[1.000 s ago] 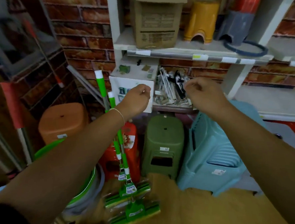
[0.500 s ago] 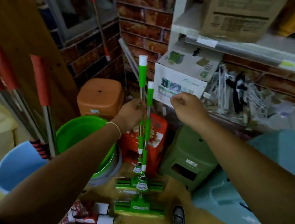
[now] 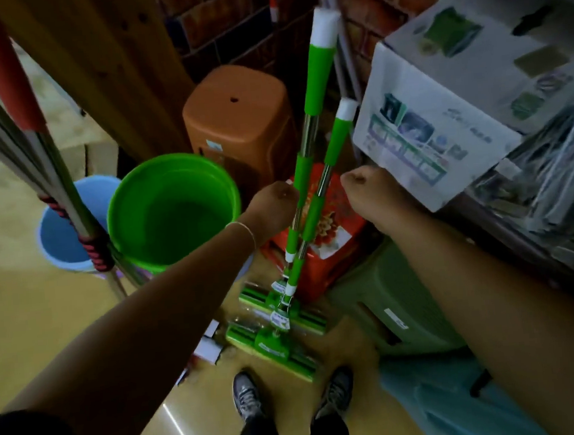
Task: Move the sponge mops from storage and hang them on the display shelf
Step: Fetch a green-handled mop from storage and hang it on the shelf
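The left hand [image 3: 274,203] is grasping the taller sponge mop [image 3: 307,147] to lift it; the right hand [image 3: 367,188] is clenched, just beside the shorter sponge mop [image 3: 329,166], holding nothing.

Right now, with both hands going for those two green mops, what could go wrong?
1. The two sponge mops stand close together, handles nearly crossing; if the left hand lifts one, the other may topple.
2. Their heads rest on the floor just ahead of the shoes, so a step forward could catch them.
3. The white box juts out beside the right hand; a swinging handle could knock it.
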`<state>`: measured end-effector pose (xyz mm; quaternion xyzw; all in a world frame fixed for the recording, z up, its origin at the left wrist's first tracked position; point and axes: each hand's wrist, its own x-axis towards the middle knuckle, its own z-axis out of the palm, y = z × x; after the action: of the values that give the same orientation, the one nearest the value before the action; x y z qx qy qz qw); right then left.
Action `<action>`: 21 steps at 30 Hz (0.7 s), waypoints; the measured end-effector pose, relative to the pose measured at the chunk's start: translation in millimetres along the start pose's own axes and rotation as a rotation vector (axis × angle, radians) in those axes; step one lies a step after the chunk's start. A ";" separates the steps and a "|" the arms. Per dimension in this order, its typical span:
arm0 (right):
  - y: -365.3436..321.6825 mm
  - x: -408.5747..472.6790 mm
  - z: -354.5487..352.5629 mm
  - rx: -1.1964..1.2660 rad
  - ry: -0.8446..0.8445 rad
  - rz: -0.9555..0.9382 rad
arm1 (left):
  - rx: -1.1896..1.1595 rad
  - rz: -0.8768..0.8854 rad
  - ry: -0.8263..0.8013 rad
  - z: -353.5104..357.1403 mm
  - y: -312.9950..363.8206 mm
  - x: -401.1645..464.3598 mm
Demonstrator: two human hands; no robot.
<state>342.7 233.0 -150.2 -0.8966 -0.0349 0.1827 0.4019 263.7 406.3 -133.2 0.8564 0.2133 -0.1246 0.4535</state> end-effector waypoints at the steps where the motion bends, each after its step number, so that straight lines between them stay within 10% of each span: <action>1: 5.7 10.2 7.4 0.011 0.004 0.023 | -0.021 -0.019 -0.001 6.9 -5.7 7.8; 21: 50.2 62.6 106.1 0.188 0.068 0.151 | -0.045 -0.121 -0.164 42.1 -94.4 43.3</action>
<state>359.0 287.3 -270.5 -0.8607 0.0635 0.1845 0.4702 255.7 429.3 -242.6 0.8183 0.2295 -0.2168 0.4803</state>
